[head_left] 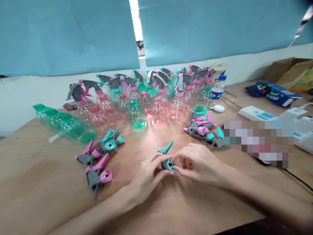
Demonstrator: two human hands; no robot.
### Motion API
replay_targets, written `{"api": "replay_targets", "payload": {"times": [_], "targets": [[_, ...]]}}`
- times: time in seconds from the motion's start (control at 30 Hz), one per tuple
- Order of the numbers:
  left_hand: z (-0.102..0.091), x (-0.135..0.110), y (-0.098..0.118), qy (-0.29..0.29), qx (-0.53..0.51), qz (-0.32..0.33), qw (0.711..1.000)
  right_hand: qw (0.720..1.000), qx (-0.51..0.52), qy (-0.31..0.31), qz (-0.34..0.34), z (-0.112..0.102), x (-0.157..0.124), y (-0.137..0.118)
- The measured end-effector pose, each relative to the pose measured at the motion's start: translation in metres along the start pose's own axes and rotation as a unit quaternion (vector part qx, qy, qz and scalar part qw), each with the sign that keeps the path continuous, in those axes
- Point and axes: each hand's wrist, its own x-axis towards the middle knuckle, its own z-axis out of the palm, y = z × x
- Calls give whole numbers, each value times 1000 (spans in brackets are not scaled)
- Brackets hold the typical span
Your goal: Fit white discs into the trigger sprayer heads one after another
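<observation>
Low over the front of the table, my left hand grips a spray bottle trigger head with a teal collar and teal lever. The collar's opening faces toward me. From the other side, my right hand pinches the collar's rim between thumb and fingers. Grey and pink or teal trigger heads lie loose at the left, one with a pink collar nearest me. Another pile of trigger heads lies to the right. Behind my hands stand clear green bottles and pink bottles, several with trigger heads on.
Several green bottles lie in a row at the far left. On the right are a power strip, a blue packet, a blue cup and a cardboard box. A blurred-out patch covers something with a black cable.
</observation>
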Motion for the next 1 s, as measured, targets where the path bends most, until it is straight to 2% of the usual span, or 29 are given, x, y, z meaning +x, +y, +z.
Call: {"api": "replay_targets", "payload": {"times": [0.23,0.37,0.47,0.53,0.67,0.77,1.0], "targets": [[-3,3,3,-12,-38,-26,999,994,-24,41,-94,4,0,2],[-5,4,3,-24,-59,-27,998,991,-21,75,-110,8,-1,1],[-5,4,4,-20,-54,-26,998,991,-32,83,-96,8,-1,2],[-4,2,4,8,-33,-31,999,994,-36,77,-69,5,-2,3],[-3,0,4,80,2,-50,996,999,42,18,19,0,-3,2],[-3,0,4,101,3,-48,994,996,82,-16,42,1,-5,0],[-2,0,5,81,1,-15,997,995,-80,3,-66,5,-3,0]]}}
